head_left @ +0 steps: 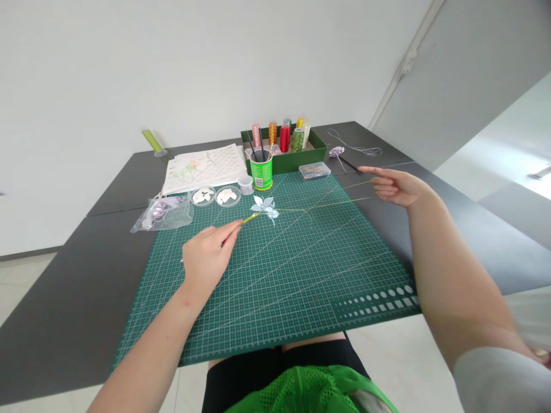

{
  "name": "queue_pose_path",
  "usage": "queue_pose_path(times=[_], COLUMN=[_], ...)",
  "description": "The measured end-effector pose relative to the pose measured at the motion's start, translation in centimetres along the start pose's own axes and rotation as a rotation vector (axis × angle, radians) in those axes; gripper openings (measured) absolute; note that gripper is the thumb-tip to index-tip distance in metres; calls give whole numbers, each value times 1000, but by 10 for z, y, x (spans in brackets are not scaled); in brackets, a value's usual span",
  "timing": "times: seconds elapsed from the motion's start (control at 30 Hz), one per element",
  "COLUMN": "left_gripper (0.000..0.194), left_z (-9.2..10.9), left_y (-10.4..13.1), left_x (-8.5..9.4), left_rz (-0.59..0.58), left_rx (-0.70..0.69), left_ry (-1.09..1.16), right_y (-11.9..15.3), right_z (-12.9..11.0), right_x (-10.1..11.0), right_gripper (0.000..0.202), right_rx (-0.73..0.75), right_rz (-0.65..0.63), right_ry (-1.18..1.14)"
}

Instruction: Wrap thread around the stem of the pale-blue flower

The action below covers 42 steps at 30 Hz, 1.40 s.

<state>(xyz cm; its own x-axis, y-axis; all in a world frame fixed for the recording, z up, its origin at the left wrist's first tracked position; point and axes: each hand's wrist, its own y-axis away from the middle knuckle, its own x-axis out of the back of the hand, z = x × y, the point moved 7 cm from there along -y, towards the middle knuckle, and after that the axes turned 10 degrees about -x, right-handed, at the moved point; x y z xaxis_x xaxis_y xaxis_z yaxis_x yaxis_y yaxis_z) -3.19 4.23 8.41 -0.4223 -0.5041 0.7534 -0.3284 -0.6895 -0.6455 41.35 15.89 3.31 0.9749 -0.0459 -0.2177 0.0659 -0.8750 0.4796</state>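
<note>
My left hand (pixel 210 250) pinches the yellow-green stem of a pale blue artificial flower (pixel 264 207) above the cutting mat (pixel 301 258). From the flower a thin yellowish thread (pixel 333 203) runs right to my right hand (pixel 398 186). That hand is held out past the mat's right side, its index finger stretched out and the other fingers curled in where the thread ends. Near the index fingertip lies a dark thin stick (pixel 350 164), beside a small purple flower (pixel 336 151). How the thread sits inside the fingers is hidden.
Behind the mat stand a green tin (pixel 261 175) with brushes and a green box (pixel 316 154) of thread spools. Small dishes (pixel 228 196), a plastic bag (pixel 166 213), papers (pixel 206 166) and a clear case (pixel 314 170) lie around the dark table (pixel 64 287).
</note>
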Motion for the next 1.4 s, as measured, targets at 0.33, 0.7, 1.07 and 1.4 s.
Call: queue_pose_path(times=[0.33,0.7,1.07,1.4], left_gripper=[21,20,20,21], left_z=[-14,-1,-10,-22], left_y=[2,3,4,4], left_x=[-6,-17,-17,-17], left_rz=[-12,-94,-31,16], left_rx=[124,66,198,359], left_ry=[86,124,185,345], right_y=[-11,60,85,56], right_z=[-14,41,37,47], right_x=[-67,-219,-221,-216], right_gripper=[10,9,18,20], right_rx=[446,1006,1227,1071], right_rz=[270,25,163,112], right_ry=[526,887,902,1148])
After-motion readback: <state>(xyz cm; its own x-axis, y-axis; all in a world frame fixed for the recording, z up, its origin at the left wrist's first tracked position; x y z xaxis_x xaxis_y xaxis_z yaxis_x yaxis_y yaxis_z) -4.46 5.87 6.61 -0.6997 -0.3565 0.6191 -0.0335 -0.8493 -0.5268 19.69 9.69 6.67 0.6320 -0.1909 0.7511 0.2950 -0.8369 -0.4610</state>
